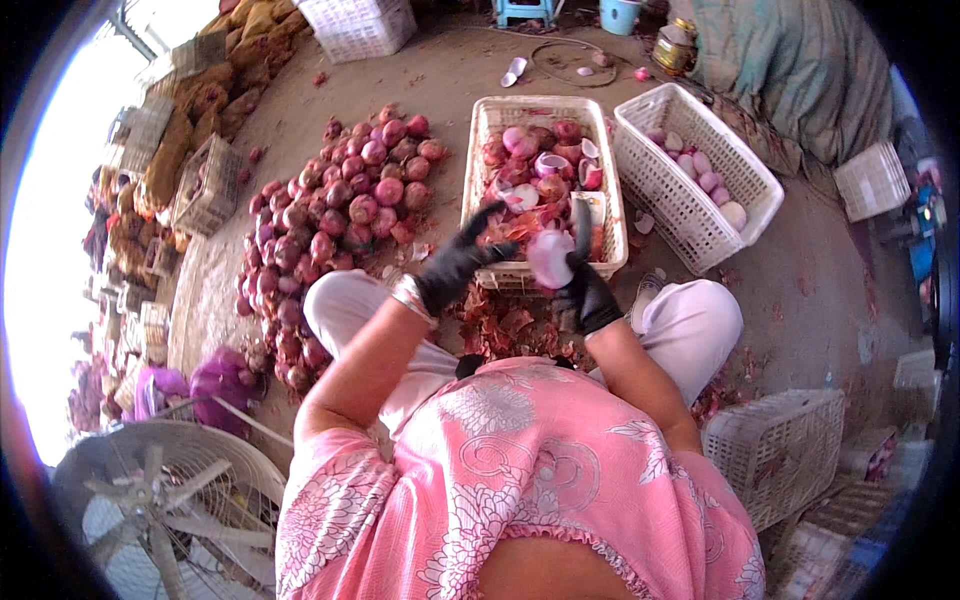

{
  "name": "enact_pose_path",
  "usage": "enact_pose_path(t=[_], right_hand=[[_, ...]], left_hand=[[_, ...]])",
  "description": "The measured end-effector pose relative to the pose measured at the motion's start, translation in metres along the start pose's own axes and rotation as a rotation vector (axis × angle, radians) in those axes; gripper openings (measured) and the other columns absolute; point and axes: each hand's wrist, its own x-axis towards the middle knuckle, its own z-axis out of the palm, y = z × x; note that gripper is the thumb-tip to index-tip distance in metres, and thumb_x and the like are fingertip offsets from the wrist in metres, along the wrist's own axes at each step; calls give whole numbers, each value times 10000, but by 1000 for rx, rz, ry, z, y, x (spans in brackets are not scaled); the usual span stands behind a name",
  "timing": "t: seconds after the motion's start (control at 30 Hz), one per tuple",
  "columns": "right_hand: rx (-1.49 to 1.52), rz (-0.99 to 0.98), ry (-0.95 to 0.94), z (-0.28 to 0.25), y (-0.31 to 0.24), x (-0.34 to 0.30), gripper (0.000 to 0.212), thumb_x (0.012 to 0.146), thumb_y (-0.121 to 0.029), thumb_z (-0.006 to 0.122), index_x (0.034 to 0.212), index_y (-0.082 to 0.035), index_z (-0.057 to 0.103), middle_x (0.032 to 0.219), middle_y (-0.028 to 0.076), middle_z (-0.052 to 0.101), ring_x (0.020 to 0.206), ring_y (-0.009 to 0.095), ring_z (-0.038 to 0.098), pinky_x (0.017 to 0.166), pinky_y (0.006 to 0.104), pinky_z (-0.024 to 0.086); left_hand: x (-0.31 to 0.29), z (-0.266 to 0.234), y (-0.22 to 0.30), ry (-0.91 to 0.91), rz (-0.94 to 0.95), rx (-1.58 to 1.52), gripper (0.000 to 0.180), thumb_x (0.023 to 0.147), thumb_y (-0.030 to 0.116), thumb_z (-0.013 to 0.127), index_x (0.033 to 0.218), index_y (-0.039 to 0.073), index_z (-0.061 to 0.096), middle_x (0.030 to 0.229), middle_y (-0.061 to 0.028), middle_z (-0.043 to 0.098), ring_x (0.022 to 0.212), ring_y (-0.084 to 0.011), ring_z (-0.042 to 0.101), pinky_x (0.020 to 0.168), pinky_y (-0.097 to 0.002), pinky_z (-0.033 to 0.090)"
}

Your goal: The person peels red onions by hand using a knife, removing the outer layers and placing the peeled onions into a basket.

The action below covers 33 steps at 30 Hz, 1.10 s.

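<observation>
My left hand (455, 266), in a black glove, hovers over the near left corner of a white crate (618, 225) with its fingers spread and nothing in them. In my right hand (588, 290), also black-gloved, is a peeled pale purple onion (549, 258), held above the crate's near edge. One dark finger points up beside it. Inside the crate lie red onions (566, 131), loose papery skins (545, 215) and thick pale peel pieces (520, 198). A large heap of unpeeled red onions (340, 190) covers the floor to the left.
A second white crate (690, 225) with peeled onions (700, 165) stands at the right. Dry skins (500, 325) litter the floor between my knees. A large fan (165, 510) is at lower left, an upturned-looking crate (780, 450) at lower right. Filled sacks (265, 45) line the far left.
</observation>
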Motion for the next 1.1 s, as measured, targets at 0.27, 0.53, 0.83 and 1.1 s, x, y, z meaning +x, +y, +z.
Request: enact_pose_path(t=[0.27,0.53,0.83,1.1], right_hand=[[52,-672,44,3,-133,12,269,896,-302,541,1040,-92,629,826,23,674,578,103,568,460,240,420],[-1241,-664,260,10,-11,89,175,837,-126,597,931,11,654,885,65,669,823,162,614,776,302,490],[-1889,-551,417,-57,35,112,200,840,-198,615,898,-8,638,824,96,634,779,212,578,761,325,454],[-1767,-384,527,-115,22,104,120,813,-131,555,851,-45,630,782,54,607,729,181,549,714,306,445]], left_hand=[[-122,-265,1,904,193,-788,246,940,184,445,1163,109,516,1169,-65,575,1126,-233,519,958,-396,427],[-319,-331,-214,1729,-405,-331,254,868,245,504,1072,110,572,1111,-102,606,1091,-266,544,902,-396,448],[-368,-326,-367,1460,-1017,470,465,755,337,634,1145,89,582,1154,-181,606,1086,-351,558,908,-391,430],[-305,-458,-387,1151,-965,764,697,717,300,706,1289,-5,450,1291,-199,496,1189,-302,485,990,-374,399]])
